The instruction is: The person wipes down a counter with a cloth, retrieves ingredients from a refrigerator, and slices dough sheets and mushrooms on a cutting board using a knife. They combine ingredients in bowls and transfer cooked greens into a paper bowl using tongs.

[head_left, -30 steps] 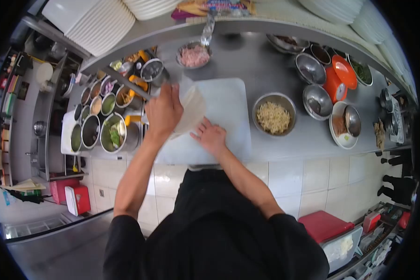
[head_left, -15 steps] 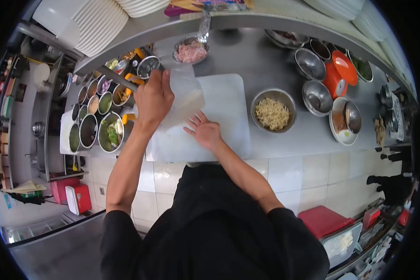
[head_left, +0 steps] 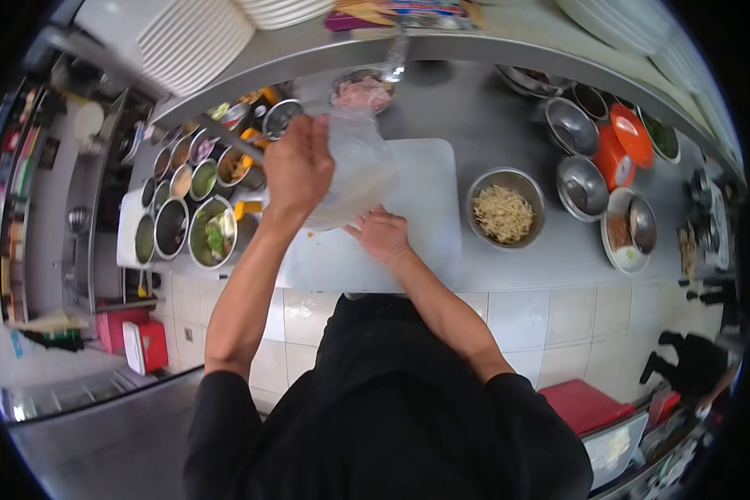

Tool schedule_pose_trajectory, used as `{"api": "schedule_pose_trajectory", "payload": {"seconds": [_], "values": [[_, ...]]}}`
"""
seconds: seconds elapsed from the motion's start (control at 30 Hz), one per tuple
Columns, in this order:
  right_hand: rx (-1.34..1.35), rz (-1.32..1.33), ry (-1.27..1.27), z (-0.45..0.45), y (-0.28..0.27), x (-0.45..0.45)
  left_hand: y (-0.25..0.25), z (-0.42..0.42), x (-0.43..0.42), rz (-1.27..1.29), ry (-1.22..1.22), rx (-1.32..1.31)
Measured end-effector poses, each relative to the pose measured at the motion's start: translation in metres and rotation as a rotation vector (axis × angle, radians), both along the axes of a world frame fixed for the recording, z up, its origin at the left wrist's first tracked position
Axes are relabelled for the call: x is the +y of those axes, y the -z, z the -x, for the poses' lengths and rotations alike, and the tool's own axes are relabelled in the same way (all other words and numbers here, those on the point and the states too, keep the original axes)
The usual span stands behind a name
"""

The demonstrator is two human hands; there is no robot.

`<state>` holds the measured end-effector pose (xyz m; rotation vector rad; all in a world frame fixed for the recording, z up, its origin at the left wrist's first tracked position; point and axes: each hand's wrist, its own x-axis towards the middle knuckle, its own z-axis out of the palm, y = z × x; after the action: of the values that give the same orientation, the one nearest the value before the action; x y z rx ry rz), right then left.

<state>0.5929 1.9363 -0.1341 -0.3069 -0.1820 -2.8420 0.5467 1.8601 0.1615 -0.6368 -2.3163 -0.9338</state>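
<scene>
My left hand (head_left: 300, 171) is closed on the upper part of a clear plastic bag (head_left: 362, 154), which hangs over the white cutting board (head_left: 429, 208). Something pale lies in the bag's lower part, too blurred to make out. Close to the bag's lower right edge is my right hand (head_left: 382, 235), its fingers apart and partly behind the bag. A small orange bit lies on the board below the bag. Right of the board stands a metal bowl of bean sprouts (head_left: 502, 214). Behind the bag is a bowl of pink meat (head_left: 362, 93).
Several metal containers of ingredients (head_left: 212, 233) crowd the left side. At right are stacked metal bowls (head_left: 582, 185), an orange scale (head_left: 615, 158) and a white bowl (head_left: 629, 260). A shelf edge (head_left: 442, 42) crosses above. Another person (head_left: 692, 362) is at the far right.
The view has shifted, moving the counter items rightward in the picture. The bag now hangs more upright and fuller in my left hand. My right hand stays beside its lower edge.
</scene>
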Motion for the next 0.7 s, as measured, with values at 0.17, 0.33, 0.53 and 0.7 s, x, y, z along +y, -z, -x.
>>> {"api": "schedule_pose_trajectory", "payload": {"seconds": [0.17,0.33,0.53,0.7], "values": [[0.122,0.025,-0.033,-0.001,0.033,0.000,-0.006,0.009,0.004,-0.090,-0.033,-0.148],[-0.215,-0.177,0.047,0.003,-0.035,0.004,-0.012,0.008,0.006,-0.207,0.021,-0.007],[-0.408,-0.148,0.085,-0.006,-0.023,-0.002,-0.023,0.009,0.006,-0.175,0.005,-0.146],[-0.593,-0.398,0.096,-0.008,-0.031,0.006,-0.005,0.023,-0.017,-0.148,0.036,-0.266]]}}
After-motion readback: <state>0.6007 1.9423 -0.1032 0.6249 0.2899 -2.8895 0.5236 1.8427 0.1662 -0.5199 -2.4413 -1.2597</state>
